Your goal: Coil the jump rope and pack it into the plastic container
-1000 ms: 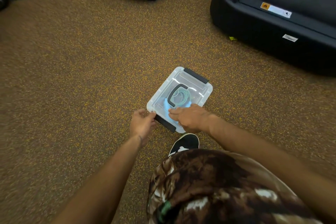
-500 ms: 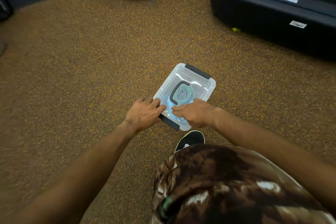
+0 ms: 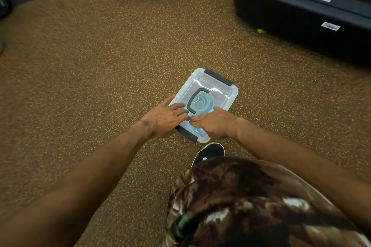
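Observation:
A clear plastic container (image 3: 224, 91) with its lid on and dark latches at both ends lies on the speckled brown floor. Through the lid I see the coiled teal jump rope (image 3: 202, 101) beside the lid's dark carry handle. My left hand (image 3: 164, 117) lies flat on the near left part of the lid, fingers spread. My right hand (image 3: 213, 123) presses on the near right part, fingers pointing left and meeting the left hand's fingertips. The near latch (image 3: 186, 134) shows just below my hands.
A large black exercise machine base (image 3: 301, 20) fills the upper right. Another dark base sits at the top middle. A small yellow scrap (image 3: 261, 30) lies on the floor by the machine. My black shoe (image 3: 209, 152) and patterned shorts are just below the container.
My left hand has moved from the container's near left corner onto the lid, beside the right hand. The container keeps its place on the floor.

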The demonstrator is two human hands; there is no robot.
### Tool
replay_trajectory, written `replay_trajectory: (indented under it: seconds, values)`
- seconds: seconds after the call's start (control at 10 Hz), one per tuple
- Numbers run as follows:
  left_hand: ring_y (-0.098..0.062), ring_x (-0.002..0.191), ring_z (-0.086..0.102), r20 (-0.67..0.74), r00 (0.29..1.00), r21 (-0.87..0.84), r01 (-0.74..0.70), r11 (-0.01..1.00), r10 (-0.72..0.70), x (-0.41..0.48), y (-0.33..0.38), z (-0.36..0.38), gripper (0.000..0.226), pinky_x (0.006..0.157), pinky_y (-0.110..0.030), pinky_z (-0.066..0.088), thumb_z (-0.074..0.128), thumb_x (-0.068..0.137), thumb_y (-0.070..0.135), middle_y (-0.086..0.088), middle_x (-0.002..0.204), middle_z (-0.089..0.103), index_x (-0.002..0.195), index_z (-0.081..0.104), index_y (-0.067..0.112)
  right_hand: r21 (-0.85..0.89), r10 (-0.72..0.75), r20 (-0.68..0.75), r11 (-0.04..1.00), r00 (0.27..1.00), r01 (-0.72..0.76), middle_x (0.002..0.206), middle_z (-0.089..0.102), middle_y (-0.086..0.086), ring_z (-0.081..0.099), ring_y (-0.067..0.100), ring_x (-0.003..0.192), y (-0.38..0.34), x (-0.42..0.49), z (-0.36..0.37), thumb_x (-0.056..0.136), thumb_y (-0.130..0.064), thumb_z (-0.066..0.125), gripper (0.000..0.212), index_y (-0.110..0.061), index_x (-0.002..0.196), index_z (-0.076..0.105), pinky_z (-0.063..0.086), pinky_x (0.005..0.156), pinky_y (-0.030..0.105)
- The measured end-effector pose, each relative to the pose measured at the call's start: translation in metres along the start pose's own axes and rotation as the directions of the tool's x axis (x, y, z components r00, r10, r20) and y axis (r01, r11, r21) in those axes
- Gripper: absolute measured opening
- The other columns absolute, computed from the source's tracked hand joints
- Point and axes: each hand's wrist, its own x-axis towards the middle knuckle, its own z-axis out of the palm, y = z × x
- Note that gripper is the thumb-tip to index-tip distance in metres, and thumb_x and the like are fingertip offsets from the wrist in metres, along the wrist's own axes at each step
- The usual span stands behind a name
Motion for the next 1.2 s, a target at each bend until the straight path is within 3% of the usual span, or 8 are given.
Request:
replay_trajectory:
  seconds: [0.3,0.6,0.7,0.8,0.9,1.0,1.1,1.2]
  values:
    - [-0.02,0.132,0.052,-0.052,0.997,-0.298,0.037,0.954,-0.055,0.004,-0.002,0.005,0.053,0.125,-0.048,0.009,0.069,0.088,0.029,-0.004,0.136,0.059,0.128,0.034,0.023,0.007,0.001,0.008,1.0,1.0,-0.001,0.168,0.01,-0.01,0.032,0.02,0.148,-0.002,0.001,0.001,0.101,-0.011,0.041,0.061,-0.022,0.158,0.022,0.033,0.112,0.054]
    - [-0.019,0.138,0.048,-0.069,0.996,-0.295,0.041,0.955,-0.064,0.003,-0.001,0.008,0.065,0.124,-0.047,0.014,0.069,0.089,0.031,-0.003,0.146,0.054,0.138,0.026,0.028,0.001,0.011,-0.022,1.0,1.0,-0.011,0.168,0.012,-0.007,0.026,0.02,0.151,-0.003,0.003,0.006,0.1,-0.013,0.044,0.064,-0.022,0.158,0.02,0.029,0.114,0.053]
    - [-0.019,0.139,0.045,-0.06,0.996,-0.291,0.041,0.956,-0.061,0.004,-0.003,0.008,0.068,0.123,-0.045,0.017,0.066,0.09,0.035,-0.002,0.149,0.051,0.143,0.025,0.029,0.013,0.013,-0.016,1.0,1.0,-0.013,0.167,0.015,-0.007,0.029,0.02,0.149,-0.002,0.004,0.007,0.1,-0.015,0.046,0.063,-0.023,0.158,0.021,0.029,0.114,0.054]
    - [-0.021,0.128,0.05,-0.104,0.994,-0.255,0.008,0.967,-0.035,0.008,-0.003,0.001,0.068,0.117,-0.045,0.03,0.055,0.085,0.058,0.0,0.14,0.053,0.142,0.033,0.028,0.021,0.001,-0.034,1.0,0.999,-0.001,0.165,0.022,-0.008,0.035,0.019,0.146,0.0,0.004,0.006,0.1,-0.017,0.048,0.063,-0.024,0.157,0.023,0.032,0.111,0.051]
    - [-0.021,0.118,0.05,-0.107,0.989,-0.392,0.048,0.919,-0.097,0.013,0.001,-0.009,0.072,0.107,-0.043,0.038,0.049,0.082,0.065,-0.003,0.131,0.054,0.142,0.039,0.025,0.107,0.028,-0.027,0.994,0.999,-0.025,0.165,0.024,-0.008,0.032,0.019,0.147,0.002,0.005,0.003,0.101,-0.022,0.048,0.058,-0.027,0.155,0.028,0.031,0.112,0.049]
    - [-0.024,0.122,0.05,-0.033,0.981,-0.456,0.156,0.876,-0.191,0.022,-0.001,-0.022,0.064,0.106,-0.044,0.037,0.048,0.087,0.054,-0.005,0.136,0.055,0.143,0.039,0.026,0.28,0.099,-0.022,0.956,0.995,-0.089,0.152,0.046,-0.001,0.046,0.025,0.136,0.005,0.004,-0.007,0.1,-0.026,0.047,0.05,-0.028,0.149,0.041,0.042,0.103,0.047]
    - [-0.03,0.128,0.047,0.049,0.961,-0.394,0.269,0.879,-0.272,0.03,-0.009,-0.036,0.055,0.109,-0.046,0.035,0.047,0.094,0.046,-0.008,0.142,0.05,0.144,0.038,0.026,0.346,0.194,0.041,0.918,0.98,-0.196,0.152,0.046,0.003,0.047,0.028,0.135,0.014,-0.006,-0.015,0.101,-0.036,0.047,0.052,-0.028,0.152,0.038,0.042,0.105,0.044]
    - [-0.033,0.129,0.046,0.135,0.939,-0.4,0.343,0.85,-0.315,0.031,-0.013,-0.043,0.058,0.107,-0.049,0.038,0.049,0.094,0.055,-0.011,0.143,0.049,0.142,0.039,0.024,0.377,0.289,0.039,0.882,0.956,-0.282,0.156,0.042,0.005,0.043,0.028,0.139,0.024,-0.025,-0.02,0.099,-0.047,0.049,0.063,-0.027,0.155,0.03,0.04,0.108,0.042]
